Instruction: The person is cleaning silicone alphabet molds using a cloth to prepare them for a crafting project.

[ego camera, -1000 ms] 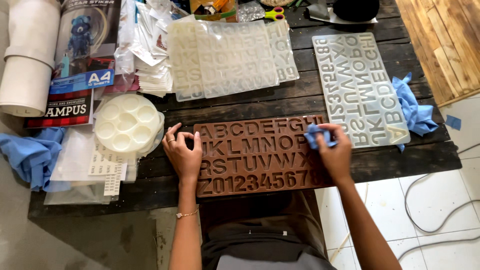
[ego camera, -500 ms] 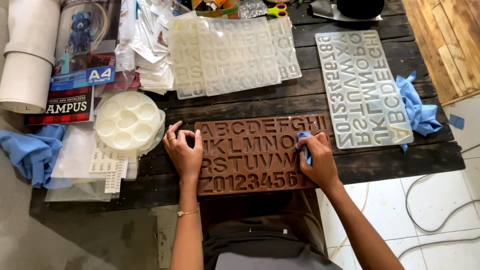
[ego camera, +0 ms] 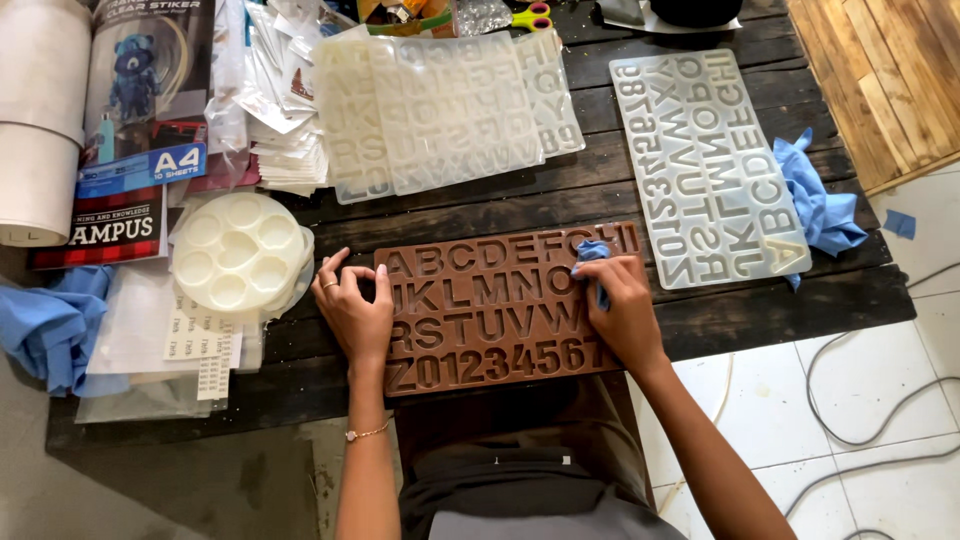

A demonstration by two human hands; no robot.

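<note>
Brown letter mould (ego camera: 480,310); blue cloth (ego camera: 592,252); translucent white moulds (ego camera: 445,105); dark wooden table (ego camera: 800,300).

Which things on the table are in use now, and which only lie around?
In use: brown letter mould, blue cloth, left hand, right hand.
Lying about: clear letter mould, stacked clear moulds, white round palette, scissors.

The right hand (ego camera: 625,315) hides the brown letter mould's (ego camera: 480,310) right end and most of the blue cloth (ego camera: 592,252).

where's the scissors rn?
Head view, top edge right of centre: the scissors lie at the table's far side, just above the clear moulds.
</note>
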